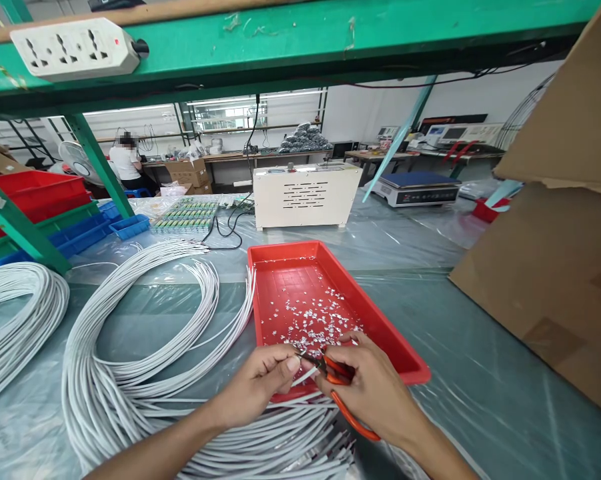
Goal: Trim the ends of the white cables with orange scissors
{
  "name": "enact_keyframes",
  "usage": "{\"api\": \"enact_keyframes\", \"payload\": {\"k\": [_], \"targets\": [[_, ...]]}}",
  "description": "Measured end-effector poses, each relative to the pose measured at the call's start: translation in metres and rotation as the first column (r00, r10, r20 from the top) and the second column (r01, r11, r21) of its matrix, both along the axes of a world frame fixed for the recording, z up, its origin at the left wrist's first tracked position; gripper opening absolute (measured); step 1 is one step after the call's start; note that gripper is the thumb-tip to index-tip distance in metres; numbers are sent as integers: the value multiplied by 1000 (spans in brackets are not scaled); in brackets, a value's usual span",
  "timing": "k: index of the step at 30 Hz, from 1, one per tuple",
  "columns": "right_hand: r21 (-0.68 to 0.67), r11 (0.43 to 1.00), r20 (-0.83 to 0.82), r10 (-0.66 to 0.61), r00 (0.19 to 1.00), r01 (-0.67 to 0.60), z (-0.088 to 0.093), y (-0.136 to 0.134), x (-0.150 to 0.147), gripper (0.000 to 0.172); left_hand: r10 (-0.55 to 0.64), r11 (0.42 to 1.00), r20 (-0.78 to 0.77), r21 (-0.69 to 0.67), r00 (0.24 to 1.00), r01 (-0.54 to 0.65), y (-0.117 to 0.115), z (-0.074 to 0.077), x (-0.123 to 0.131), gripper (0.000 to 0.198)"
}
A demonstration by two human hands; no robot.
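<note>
Wide surface (480,387) wrapped in clear, wrinkled plastic film. Tall brown cardboard box (555,267) at the right, flat-sided and matte. Big loose coils of thin white cable (130,333) spread across the left, smooth and round in section, cut ends fanned out at the near edge. Shallow rectangular red tray (380,327), glossy plastic, floor sprinkled with tiny pale scraps (310,320), just beyond both hands. Left hand (260,383) pinched, grip closed on a single white wire (304,377) at the tray's near rim. Right hand (375,393) clenched round orange-handled cutters (343,393), curved rubbery handles trailing toward the wrist, dark metal nose touching the wire end right beside the left fingertips.
</note>
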State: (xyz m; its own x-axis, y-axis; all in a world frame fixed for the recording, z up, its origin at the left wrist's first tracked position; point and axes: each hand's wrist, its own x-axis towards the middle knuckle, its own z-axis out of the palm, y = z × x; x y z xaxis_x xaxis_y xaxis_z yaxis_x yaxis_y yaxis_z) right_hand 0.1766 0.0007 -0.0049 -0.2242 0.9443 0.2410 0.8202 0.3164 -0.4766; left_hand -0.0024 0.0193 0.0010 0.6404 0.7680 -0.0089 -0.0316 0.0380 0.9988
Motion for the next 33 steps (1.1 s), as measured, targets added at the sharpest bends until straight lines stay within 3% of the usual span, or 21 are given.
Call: {"api": "enact_keyframes", "payload": {"k": [9, 15, 17, 20, 22, 29, 33], "targets": [[20, 1000, 17, -8, 1000, 8, 5, -1, -1, 37, 22, 999, -34, 34, 999, -20, 1, 3, 3, 37], [30, 1000, 46, 0, 999, -1, 4, -2, 0, 39, 68, 982, -88, 182, 994, -51, 1, 4, 4, 38], [29, 1000, 37, -10, 999, 9, 3, -2, 0, 39, 127, 952, -167, 298, 978, -73, -1, 2, 4, 37], [14, 999, 4, -29, 1000, 29, 2, -4, -2, 38, 253, 858, -270, 507, 929, -86, -4, 0, 2, 33], [9, 999, -10, -41, 999, 41, 3, -4, -4, 37, 281, 824, -312, 563, 907, -62, -6, 1, 1, 32], [39, 999, 17, -30, 999, 29, 6, -4, -4, 31, 113, 940, -299, 340, 947, -5, -1, 13, 1, 42], [54, 998, 38, -12, 999, 10, 5, -4, -2, 33, 67, 960, -258, 278, 964, 8, 3, 12, -1, 43]]}}
